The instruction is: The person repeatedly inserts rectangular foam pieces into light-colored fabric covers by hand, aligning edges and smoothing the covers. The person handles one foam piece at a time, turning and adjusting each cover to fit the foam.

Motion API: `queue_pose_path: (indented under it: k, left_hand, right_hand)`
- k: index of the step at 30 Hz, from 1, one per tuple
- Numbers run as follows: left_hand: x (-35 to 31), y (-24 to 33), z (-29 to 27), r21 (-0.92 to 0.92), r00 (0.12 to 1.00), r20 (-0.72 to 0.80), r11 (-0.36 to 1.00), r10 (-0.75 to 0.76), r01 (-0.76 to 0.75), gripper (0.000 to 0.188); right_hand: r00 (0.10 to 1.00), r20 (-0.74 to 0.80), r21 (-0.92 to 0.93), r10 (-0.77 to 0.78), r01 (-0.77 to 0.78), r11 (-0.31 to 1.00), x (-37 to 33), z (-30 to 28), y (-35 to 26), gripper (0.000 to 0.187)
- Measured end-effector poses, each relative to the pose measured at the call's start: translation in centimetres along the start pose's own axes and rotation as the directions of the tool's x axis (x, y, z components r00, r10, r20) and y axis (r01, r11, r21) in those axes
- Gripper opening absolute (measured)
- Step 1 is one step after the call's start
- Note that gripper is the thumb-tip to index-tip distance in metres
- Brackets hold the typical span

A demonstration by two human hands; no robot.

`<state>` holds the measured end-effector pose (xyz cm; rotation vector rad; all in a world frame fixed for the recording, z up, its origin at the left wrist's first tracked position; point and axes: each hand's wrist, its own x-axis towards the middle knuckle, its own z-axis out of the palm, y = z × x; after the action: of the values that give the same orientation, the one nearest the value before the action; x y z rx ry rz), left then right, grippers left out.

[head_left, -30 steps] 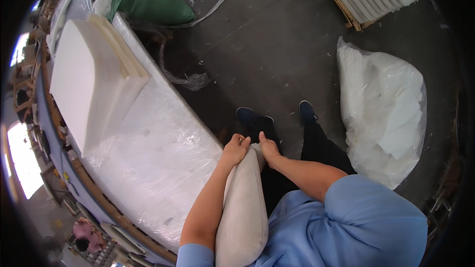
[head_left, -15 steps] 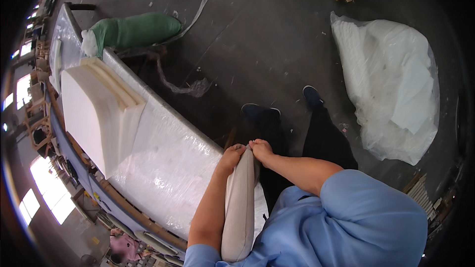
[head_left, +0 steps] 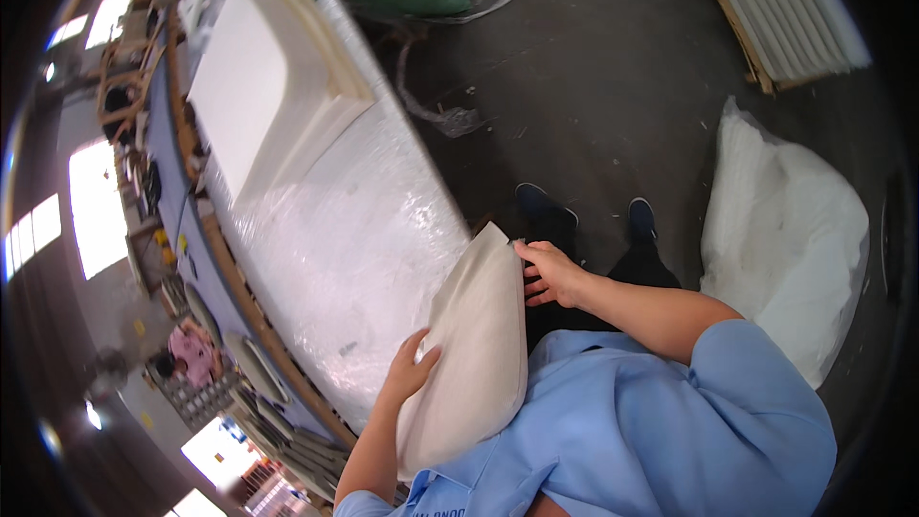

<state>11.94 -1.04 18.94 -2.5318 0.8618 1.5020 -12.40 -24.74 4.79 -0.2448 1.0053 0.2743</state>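
- Beige fabric cushion (head_left: 474, 354): at the worktop's (head_left: 330, 258) near end, right in front of the blue shirt (head_left: 661, 412). Can't tell if it rests on the worktop.
- Left hand (head_left: 410, 373): on the cushion's left side, grip apart, thumb and fingers spread.
- Right hand (head_left: 553, 273): at the cushion's far corner, fingers spread along its right edge. Can't tell if this grip pinches fabric.
- Worktop: film-covered, carries white foam sheets (head_left: 251, 86) at its far half.
- White-filled plastic bag (head_left: 785, 239): on the floor (head_left: 593, 86), right side.
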Motion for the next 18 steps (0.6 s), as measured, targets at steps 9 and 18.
queue_pose_path:
  k: [9,18]
  left_hand:
    - [-21.2,-6.2,8.0,-0.837,0.810,0.288,0.277,-0.511,0.472,0.077]
    - [-23.4,-6.6,19.1,-0.997,0.890,0.057,0.024,-0.453,0.076,0.086]
  right_hand:
    - [0.970,0.225,-0.342,0.096,-0.013,0.939,-11.6,4.6,-1.4,0.116]
    - [0.966,0.247,-0.582,0.069,0.091,0.808,-12.6,5.2,-1.1,0.116]
